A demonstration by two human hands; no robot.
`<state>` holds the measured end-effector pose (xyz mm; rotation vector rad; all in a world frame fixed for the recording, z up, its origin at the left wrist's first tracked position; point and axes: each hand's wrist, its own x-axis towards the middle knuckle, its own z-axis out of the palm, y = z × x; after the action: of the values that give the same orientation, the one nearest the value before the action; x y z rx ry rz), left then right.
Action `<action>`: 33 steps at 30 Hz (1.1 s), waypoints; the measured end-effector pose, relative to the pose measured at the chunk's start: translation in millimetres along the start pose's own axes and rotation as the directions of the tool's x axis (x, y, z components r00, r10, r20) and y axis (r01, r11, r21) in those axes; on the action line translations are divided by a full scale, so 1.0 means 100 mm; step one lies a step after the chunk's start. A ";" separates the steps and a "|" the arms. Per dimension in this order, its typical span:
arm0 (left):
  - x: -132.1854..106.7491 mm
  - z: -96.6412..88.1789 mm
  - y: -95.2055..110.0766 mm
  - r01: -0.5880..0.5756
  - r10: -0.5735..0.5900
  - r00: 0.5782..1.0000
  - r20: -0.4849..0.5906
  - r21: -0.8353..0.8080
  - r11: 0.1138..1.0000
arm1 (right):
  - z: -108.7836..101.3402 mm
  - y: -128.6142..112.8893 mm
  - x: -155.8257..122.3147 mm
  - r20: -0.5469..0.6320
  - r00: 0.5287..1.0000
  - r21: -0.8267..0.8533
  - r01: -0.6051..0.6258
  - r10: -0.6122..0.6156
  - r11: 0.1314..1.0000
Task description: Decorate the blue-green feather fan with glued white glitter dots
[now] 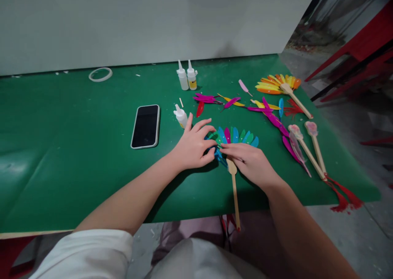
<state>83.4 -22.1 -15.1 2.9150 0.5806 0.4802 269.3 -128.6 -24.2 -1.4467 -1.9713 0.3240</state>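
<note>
A feather fan [235,136] with blue, green and magenta feathers lies at the table's front, its wooden handle [235,193] reaching past the near edge. My left hand [195,146] is at the fan's left side, thumb and index finger bent together on the feathers there, other fingers spread. From the right, my right hand [253,160] lies over the fan's middle, fingers pressed together and tips meeting the left fingers. The exact feather between the fingertips is partly hidden. Just behind my left hand stands a small white glue bottle [181,116].
Two more glue bottles [187,79] stand at the back. A phone [146,126] and a tape ring [100,74] lie left. Loose magenta feathers [272,117], a yellow-orange fan [278,84] and two wooden handles [316,142] with red tassels [344,197] lie right, on the green tabletop [76,160].
</note>
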 end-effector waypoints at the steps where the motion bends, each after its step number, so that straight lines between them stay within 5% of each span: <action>1: 0.00 0.00 0.00 0.000 0.000 1.000 0.000 0.000 1.000 | 0.00 0.00 0.00 -0.001 1.000 0.001 0.003 -0.003 1.000; 24: 0.01 -0.01 0.01 -0.007 0.007 1.000 0.024 0.024 1.000 | -0.08 -0.02 -0.01 -0.040 0.999 0.007 0.030 -0.030 1.000; 33: 0.00 0.01 0.01 -0.009 0.008 1.000 0.020 0.023 1.000 | -0.26 0.01 -0.04 -0.061 0.986 0.287 -0.129 0.152 0.949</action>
<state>84.2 -22.6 -16.1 2.9421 0.5755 0.4471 286.9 -136.7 -6.4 -1.3927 -1.6815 0.5756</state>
